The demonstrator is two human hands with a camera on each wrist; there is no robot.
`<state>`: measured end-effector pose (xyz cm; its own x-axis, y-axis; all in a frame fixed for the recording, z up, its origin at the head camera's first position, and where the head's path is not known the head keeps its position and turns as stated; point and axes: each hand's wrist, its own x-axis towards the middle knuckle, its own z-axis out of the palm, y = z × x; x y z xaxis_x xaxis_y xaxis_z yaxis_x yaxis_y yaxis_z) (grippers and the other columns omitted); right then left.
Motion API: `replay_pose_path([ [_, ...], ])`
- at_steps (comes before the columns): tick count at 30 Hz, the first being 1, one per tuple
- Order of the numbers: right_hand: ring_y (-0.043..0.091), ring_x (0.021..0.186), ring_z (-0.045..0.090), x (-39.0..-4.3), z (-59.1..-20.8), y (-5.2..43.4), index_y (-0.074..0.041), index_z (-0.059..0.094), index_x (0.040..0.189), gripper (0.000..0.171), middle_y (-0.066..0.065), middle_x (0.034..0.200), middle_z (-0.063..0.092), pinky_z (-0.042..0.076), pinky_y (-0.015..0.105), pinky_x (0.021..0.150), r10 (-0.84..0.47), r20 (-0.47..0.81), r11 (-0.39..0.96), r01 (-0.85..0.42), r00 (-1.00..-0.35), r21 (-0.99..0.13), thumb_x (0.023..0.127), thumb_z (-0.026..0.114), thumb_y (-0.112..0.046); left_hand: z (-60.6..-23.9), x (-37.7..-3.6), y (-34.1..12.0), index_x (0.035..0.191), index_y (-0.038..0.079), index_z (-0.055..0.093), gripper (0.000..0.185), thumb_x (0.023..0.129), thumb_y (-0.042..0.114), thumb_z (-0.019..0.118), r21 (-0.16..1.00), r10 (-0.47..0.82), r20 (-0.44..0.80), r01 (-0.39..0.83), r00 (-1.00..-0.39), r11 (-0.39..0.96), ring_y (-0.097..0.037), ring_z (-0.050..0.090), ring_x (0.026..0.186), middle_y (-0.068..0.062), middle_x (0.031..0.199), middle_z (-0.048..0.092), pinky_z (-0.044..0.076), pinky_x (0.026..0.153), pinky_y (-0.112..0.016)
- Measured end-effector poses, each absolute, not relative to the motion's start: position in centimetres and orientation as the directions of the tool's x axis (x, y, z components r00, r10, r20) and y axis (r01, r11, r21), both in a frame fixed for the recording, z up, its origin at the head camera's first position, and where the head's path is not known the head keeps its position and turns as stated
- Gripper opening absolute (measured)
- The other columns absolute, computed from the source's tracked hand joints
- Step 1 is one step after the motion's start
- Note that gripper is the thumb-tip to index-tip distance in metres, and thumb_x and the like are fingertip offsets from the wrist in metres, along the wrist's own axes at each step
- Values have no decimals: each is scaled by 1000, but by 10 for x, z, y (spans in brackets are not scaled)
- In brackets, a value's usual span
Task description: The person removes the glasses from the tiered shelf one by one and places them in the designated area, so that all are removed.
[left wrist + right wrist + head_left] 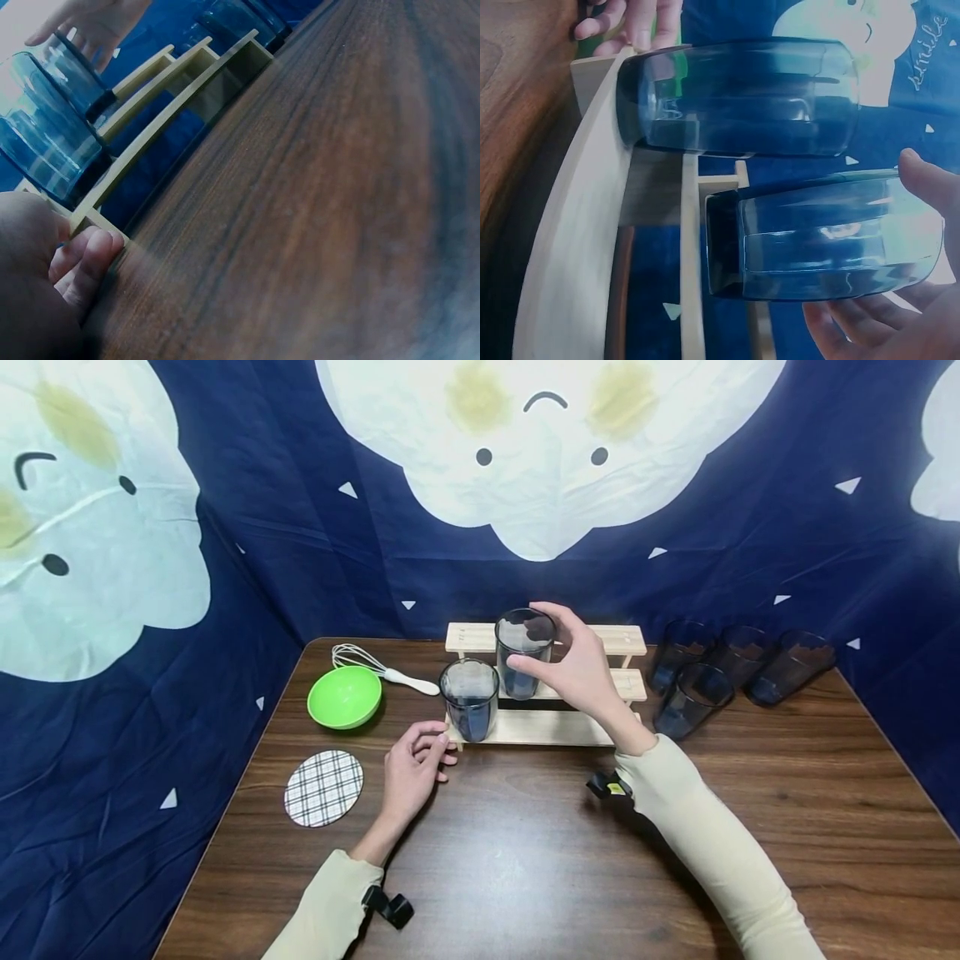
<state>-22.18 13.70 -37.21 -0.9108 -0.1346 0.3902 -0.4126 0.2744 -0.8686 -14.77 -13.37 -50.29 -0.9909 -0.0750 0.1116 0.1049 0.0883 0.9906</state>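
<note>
A three-tier wooden rack [551,727] stands near the back of the table. My right hand [581,668] grips a dark tinted drinking glass [517,681] near its rim, thumb on one side and fingers on the other. That glass is upright at the middle tier; in the right wrist view the base of the glass [817,240] is at the board's edge. A second tinted glass [469,706] stands on the left end of the lowest tier. Beside it my left hand [412,768] holds the rack's front left corner, fingers curled at the board's end [94,217].
Several more tinted glasses [693,697] stand to the right of the rack. On the left are a green bowl [345,697], a white-handled whisk [408,681] and a round checked coaster [324,788]. A blue cloth [420,581] with cloud prints hangs behind the table.
</note>
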Motion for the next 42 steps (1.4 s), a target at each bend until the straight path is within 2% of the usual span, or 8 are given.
replay_pose_path([
  [3,25,107,73,-219,-369,140,-16,63,154,74,11,129,76,53,23,68,-137,403,253,-425,-905,-869,88,96,-14,-502,-147,-133,125,-5,71,16,110,2,69,991,-74,110,103,-991,85,-13,79,72,-30,100,80,65,51,-26],
  [10,32,113,74,-214,-361,146,-13,64,153,73,16,130,76,56,20,71,-134,425,199,-445,-895,-873,88,95,-6,-502,-147,-134,124,-5,71,16,110,2,69,990,-79,112,105,-991,90,-14,79,72,-30,100,79,65,51,-26],
  [18,23,104,75,-203,-351,155,-18,65,153,73,11,129,77,60,21,74,-115,441,218,-456,-890,-863,87,95,-8,-502,-148,-135,125,-5,71,17,110,2,68,990,-82,112,104,-990,93,-17,79,73,-30,100,80,65,50,-26],
  [26,27,107,72,-193,-344,162,-15,65,152,73,17,130,75,49,24,61,-131,438,161,-455,-889,-876,86,94,-2,-503,-149,-136,124,-5,71,16,110,2,68,990,-79,115,108,-990,90,-15,79,72,-30,100,79,65,50,-25],
  [34,25,113,73,-182,-335,175,-18,67,150,71,13,128,77,56,23,68,-130,417,211,-436,-899,-875,86,94,-4,-505,-149,-134,125,-5,70,17,110,2,68,989,-78,119,111,-990,93,-13,79,71,-29,99,80,65,50,-27],
  [42,23,113,74,-174,-331,193,-15,70,147,72,14,125,78,62,24,85,-97,428,235,-439,-898,-867,82,96,0,-504,-148,-133,126,-5,70,18,110,2,68,990,-75,115,108,-991,91,-14,79,71,-29,99,80,65,50,-28],
])
